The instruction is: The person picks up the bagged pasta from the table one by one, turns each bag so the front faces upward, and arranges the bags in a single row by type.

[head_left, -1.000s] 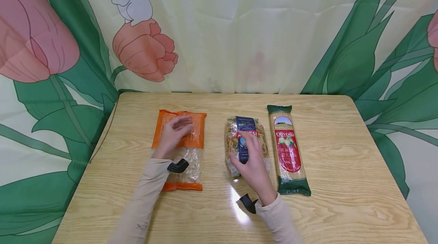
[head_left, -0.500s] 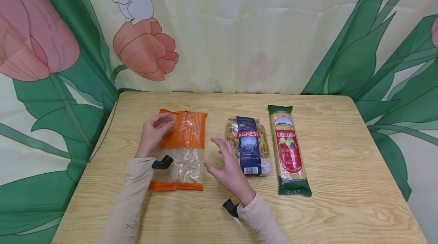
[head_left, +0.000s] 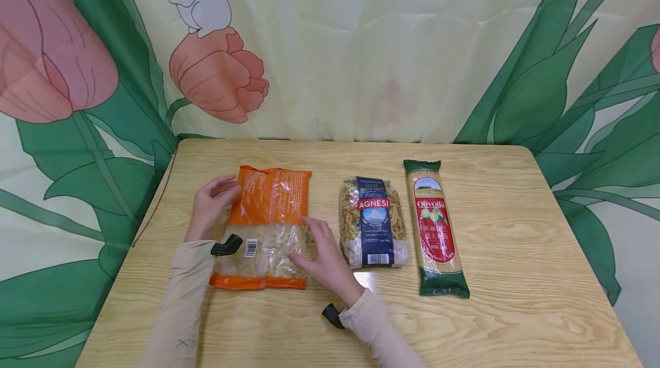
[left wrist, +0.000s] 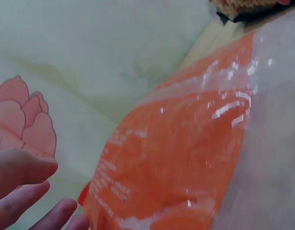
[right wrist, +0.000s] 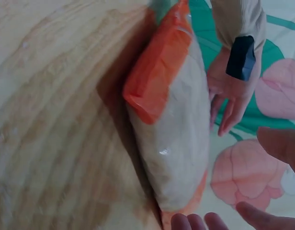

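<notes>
An orange and clear plastic bag (head_left: 275, 199) with pale contents lies flat on the left part of the table. By its upper left edge is my left hand (head_left: 212, 207), fingers loosely bent and gripping nothing. My right hand (head_left: 330, 262) hovers at the bag's lower right edge, thumb and fingers spread apart. The left wrist view shows the left fingers (left wrist: 39, 165) beside the bag's orange end. In the right wrist view, the right fingertips (right wrist: 253, 215) are near the bag's end; whether they touch it I cannot tell.
Right of the right hand lies an Agnesi pasta bag (head_left: 373, 222). Farther right is a long Olivoila spaghetti pack (head_left: 435, 227) with green ends. All rest on a wooden table (head_left: 515, 242), backed by a flower-printed curtain (head_left: 319, 47).
Both hands have moved left, the left from above the orange bag to its left edge, the right from over the Agnesi bag to the orange bag's right edge.
</notes>
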### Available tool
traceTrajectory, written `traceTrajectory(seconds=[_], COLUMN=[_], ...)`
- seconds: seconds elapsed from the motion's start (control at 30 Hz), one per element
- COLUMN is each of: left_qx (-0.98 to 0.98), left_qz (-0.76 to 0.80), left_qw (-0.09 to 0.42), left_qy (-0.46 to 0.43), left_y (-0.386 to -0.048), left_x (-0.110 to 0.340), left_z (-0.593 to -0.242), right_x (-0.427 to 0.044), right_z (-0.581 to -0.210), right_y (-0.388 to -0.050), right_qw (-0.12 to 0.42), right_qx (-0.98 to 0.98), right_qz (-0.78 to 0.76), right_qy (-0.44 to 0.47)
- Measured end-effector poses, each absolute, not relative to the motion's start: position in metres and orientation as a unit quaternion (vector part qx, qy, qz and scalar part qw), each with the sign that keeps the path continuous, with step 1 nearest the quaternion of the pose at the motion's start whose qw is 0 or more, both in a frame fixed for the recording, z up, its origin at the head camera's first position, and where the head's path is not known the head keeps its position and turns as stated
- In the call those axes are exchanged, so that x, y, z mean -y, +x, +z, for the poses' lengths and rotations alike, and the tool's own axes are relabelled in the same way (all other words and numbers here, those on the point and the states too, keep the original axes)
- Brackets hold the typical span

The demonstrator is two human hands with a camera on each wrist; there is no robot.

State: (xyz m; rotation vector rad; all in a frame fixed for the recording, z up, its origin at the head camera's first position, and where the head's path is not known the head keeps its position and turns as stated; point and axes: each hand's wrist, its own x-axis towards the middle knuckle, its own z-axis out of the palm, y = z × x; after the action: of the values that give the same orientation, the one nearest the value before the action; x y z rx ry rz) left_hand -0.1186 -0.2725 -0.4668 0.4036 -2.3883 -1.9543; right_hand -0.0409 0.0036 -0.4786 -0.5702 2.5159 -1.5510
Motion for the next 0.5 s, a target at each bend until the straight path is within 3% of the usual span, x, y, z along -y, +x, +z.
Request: traceTrajectory(seconds=[0.2,0.5], left_qx=[0.768,0.758], left_qz=[-0.622,-0.627], left_qw=[-0.002,-0.081], left_qy=[0.151,0.161], left_y=[-0.12,-0.122], left_x=[0.28,0.287], left_z=[-0.475,-0.485], right_x=[0.001,0.006], right_z=[-0.487,-0.495], right_y=[-0.043,-0.048], right_qw=[0.098,0.105], right_qx=[-0.843,-0.838], right_qz=[-0.503,-0.517], right_qy=[-0.164,-0.138])
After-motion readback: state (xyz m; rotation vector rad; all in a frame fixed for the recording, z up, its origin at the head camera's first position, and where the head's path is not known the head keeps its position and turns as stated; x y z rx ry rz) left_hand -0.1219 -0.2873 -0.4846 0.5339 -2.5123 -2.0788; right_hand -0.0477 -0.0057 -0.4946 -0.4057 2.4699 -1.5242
